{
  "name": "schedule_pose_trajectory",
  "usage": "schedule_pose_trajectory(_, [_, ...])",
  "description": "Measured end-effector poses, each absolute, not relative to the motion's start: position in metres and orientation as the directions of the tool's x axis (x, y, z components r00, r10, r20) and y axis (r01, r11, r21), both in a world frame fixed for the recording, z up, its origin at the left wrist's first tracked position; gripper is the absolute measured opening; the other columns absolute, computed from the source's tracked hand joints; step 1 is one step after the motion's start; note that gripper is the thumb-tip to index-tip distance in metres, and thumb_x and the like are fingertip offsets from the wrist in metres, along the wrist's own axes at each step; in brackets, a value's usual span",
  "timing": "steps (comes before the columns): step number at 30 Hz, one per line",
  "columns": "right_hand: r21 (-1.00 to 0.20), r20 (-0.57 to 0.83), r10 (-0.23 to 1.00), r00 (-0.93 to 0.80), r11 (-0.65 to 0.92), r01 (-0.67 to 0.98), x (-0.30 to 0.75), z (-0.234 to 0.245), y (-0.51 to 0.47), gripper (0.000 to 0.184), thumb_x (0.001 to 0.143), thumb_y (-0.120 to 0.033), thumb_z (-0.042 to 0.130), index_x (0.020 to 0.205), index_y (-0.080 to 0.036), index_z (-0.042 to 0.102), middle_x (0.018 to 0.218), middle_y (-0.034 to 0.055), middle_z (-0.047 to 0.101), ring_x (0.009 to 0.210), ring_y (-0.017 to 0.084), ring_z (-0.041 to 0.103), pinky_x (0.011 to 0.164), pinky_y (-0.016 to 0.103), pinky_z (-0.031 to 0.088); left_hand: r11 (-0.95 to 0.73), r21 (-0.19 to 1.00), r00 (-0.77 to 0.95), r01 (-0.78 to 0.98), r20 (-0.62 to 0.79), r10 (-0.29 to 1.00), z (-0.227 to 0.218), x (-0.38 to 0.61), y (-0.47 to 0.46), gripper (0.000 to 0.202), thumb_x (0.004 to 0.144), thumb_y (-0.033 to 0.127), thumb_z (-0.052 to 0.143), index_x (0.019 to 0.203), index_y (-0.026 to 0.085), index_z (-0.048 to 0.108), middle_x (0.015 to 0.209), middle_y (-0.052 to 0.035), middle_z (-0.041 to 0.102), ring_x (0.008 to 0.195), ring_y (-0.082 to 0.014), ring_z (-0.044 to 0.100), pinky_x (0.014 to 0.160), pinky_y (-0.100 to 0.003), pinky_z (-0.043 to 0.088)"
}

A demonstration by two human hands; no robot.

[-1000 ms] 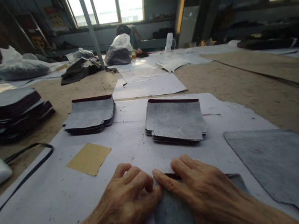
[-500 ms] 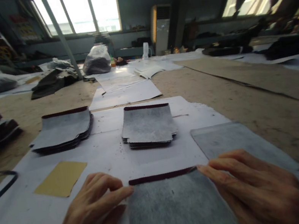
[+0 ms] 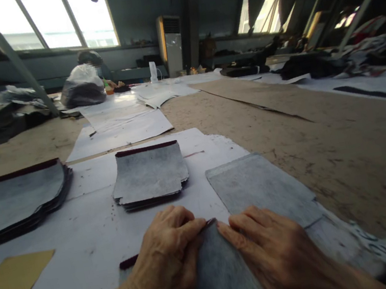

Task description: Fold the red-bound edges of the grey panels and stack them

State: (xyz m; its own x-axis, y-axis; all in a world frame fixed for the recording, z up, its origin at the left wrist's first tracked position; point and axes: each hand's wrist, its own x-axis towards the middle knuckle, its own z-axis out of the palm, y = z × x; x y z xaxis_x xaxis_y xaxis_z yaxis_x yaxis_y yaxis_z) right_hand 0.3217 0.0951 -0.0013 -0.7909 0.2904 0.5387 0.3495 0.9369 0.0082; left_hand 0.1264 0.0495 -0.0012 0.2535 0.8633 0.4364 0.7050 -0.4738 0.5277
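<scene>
A grey-backed fabric piece [image 3: 224, 278] lies in front of me, with a dark maroon strip folded over along its far edge. My left hand [image 3: 171, 258] reaches across that edge, thumb and fingers closed on the fold close to the right corner; part of the fold shows to its left. At the right corner my right hand [image 3: 271, 250] has its fingers bent together, fingertips on the piece's side edge. Both palms are hidden. Just beyond the hands sits a stack of similar pieces [image 3: 150, 172] with a maroon far edge.
White paper [image 3: 99, 250] covers the table [image 3: 348, 157] here. A larger stack [image 3: 18, 195] stands at left, near a tan card [image 3: 16, 285]. Flat grey sheets [image 3: 260, 187] lie at right. Farther off are a stuffed plastic bag [image 3: 82, 86], a person behind it, and a metal pole [image 3: 13, 56].
My left hand has moved from the left corner of the fold rightward along it, near my right hand. The view has turned right, so the stacks and card appear farther left.
</scene>
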Motion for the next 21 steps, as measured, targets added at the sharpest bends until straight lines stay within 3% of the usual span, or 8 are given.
schedule_pose_trajectory(8, [-0.091,0.454,0.376,-0.808,0.921,0.378,0.323,-0.0068,0.0971,0.033,0.079,-0.005,0.037,0.105,-0.008,0.057,0.088,0.0116,0.053,0.079,0.021,0.048,0.066,0.037,0.046,-0.573,0.41,0.393,0.709,0.444,0.805,-0.0047,0.1245,0.0456,0.035,0.088,0.008,0.027,0.103,0.012,0.058,0.085,-0.009,0.046,0.073,-0.0225,0.043,0.064,-0.037,0.037])
schedule_pose_trajectory(15, [-0.109,0.469,0.372,-0.801,0.925,0.365,0.3245,-0.006,0.0975,0.035,0.08,-0.006,0.037,0.109,-0.01,0.056,0.09,0.011,0.054,0.079,0.021,0.048,0.066,0.037,0.046,-0.531,0.47,0.36,0.706,0.407,0.839,0.0006,0.129,0.0507,0.032,0.086,0.009,0.028,0.1,0.011,0.057,0.083,-0.0086,0.046,0.074,-0.0223,0.044,0.064,-0.037,0.038])
schedule_pose_trajectory(21, [-0.101,0.476,0.374,-0.796,0.922,0.373,0.3231,-0.0067,0.0979,0.035,0.081,-0.008,0.037,0.108,-0.011,0.057,0.087,0.0104,0.054,0.079,0.02,0.05,0.066,0.036,0.046,-0.577,0.413,0.397,0.705,0.444,0.803,-0.0037,0.1274,0.0501,0.033,0.081,0.007,0.029,0.104,0.012,0.053,0.085,-0.0085,0.044,0.074,-0.0217,0.043,0.064,-0.036,0.038])
